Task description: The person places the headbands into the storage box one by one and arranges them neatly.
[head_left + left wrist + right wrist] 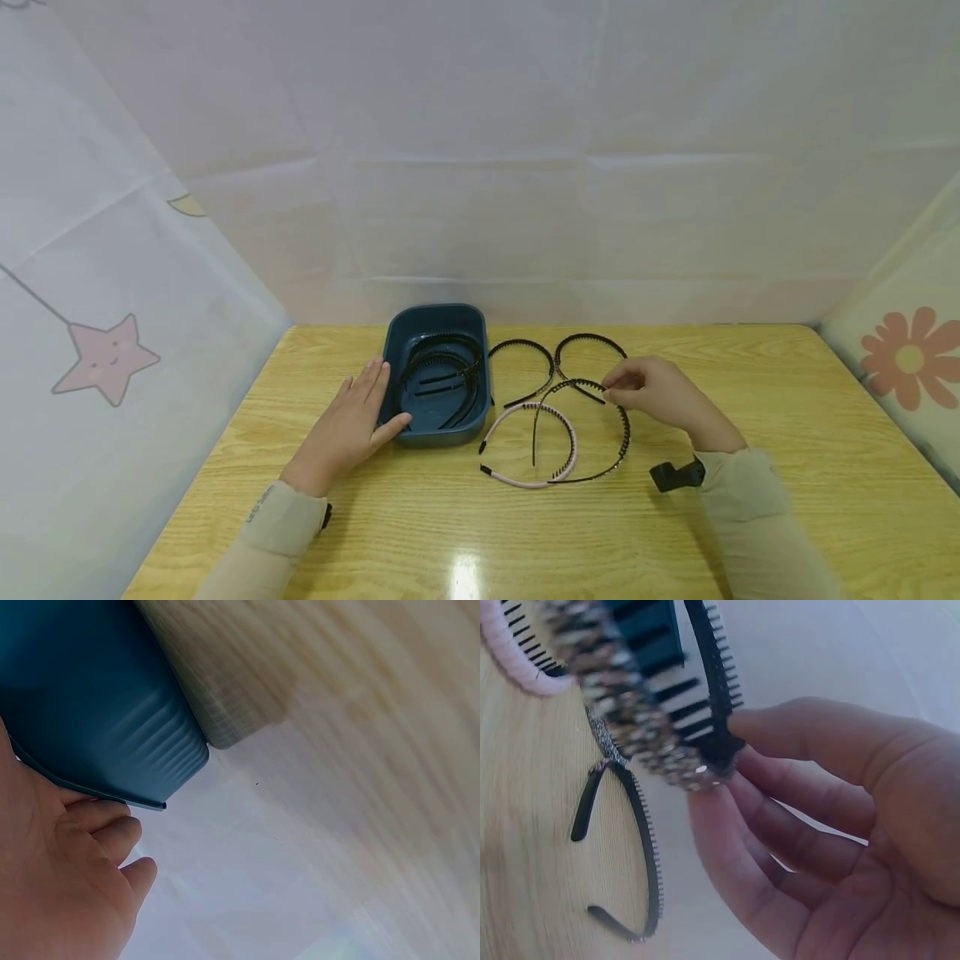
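My right hand point(660, 396) pinches a black toothed headband point(626, 429) between thumb and fingertips at the top of its curve. In the right wrist view, sparkling stones point(622, 697) cover its outer face and comb teeth line the inside. The raised band overlaps a pink headband point(573, 450) in the head view. At the left side of a dark blue plastic bin point(442, 437), my left hand point(348, 429) rests with fingers extended along the rim and the thumb over the near corner. Inside the bin lie several black headbands point(446, 336).
Two more black headbands, one nearer the bin point(521, 342) and one farther right point(590, 336), lie on the wooden table point(375, 542). A pale cloth wall point(480, 217) rises behind the table's far edge. Printed cloth also hangs at both sides.
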{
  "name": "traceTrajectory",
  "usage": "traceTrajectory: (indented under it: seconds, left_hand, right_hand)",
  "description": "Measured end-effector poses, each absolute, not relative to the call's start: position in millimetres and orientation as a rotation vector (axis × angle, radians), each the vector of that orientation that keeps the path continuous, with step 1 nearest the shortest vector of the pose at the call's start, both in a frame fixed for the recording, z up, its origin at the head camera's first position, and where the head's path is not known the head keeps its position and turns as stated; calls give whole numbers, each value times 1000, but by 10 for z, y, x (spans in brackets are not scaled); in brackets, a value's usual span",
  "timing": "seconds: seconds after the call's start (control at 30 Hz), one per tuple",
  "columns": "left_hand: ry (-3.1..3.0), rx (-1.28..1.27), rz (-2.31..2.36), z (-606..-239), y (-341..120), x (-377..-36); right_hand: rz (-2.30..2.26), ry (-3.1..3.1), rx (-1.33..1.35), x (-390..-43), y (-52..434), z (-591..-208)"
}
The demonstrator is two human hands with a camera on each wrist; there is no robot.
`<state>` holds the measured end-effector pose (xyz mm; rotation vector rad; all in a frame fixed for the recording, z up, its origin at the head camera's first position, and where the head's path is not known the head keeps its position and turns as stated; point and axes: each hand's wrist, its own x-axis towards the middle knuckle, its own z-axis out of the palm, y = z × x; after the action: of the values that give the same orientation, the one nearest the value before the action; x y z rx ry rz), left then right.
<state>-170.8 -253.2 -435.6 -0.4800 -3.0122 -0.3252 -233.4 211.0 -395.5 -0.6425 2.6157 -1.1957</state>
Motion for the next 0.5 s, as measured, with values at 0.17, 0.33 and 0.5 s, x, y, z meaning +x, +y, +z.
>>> traceTrajectory:
  seconds: [0.17,0.33,0.5]
  left_hand:
    - [-3011,-479,-342,-4350,-2527,-1705]
    - [-3016,-476,-339,-4359,-2530,-1713]
    - [-3019,-476,-335,-4362,-2531,-1719]
  right_hand:
    - [-1208,2693,-595,-2343,2009,-3935]
    - [-1258,2723,-531,-2352,1908,-3917]
    - [-1314,2726,-460,-2360,1802,-3898]
